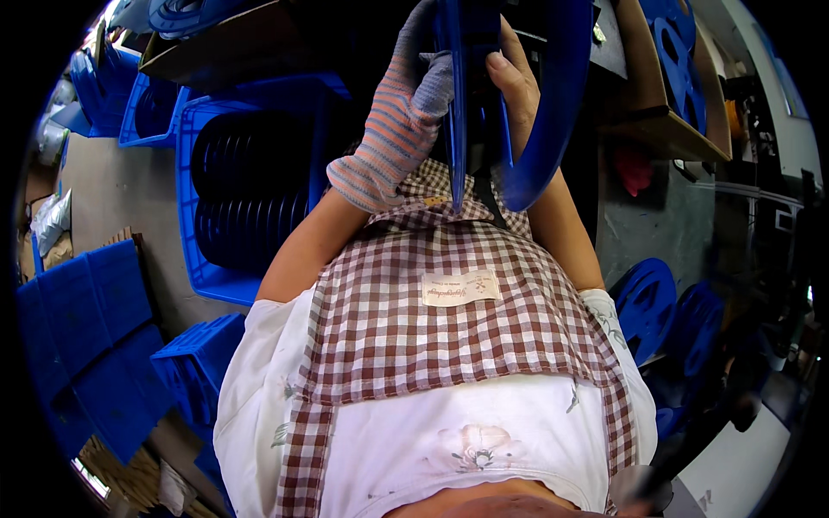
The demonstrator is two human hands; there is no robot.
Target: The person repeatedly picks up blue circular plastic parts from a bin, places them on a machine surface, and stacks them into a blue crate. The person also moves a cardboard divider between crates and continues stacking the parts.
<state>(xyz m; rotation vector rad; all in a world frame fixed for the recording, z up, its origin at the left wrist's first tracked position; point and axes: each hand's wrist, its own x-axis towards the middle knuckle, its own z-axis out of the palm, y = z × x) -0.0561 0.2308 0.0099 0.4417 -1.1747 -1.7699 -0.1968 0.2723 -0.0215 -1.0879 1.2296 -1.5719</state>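
Workroom clutter includes blue bins (226,281). Left hand (395,129) and right hand (520,93) grip a reel (560,104), seemingly positioning it; steadiness matters next.

Forearms (315,233) angle inward — left hand (399,125) gloved and curled, right hand (520,91) bare, thumb (508,72) extended.

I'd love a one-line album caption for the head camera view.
Gloved left hand and bare right hand on a blue reel, with a blue crate of dark discs at left.
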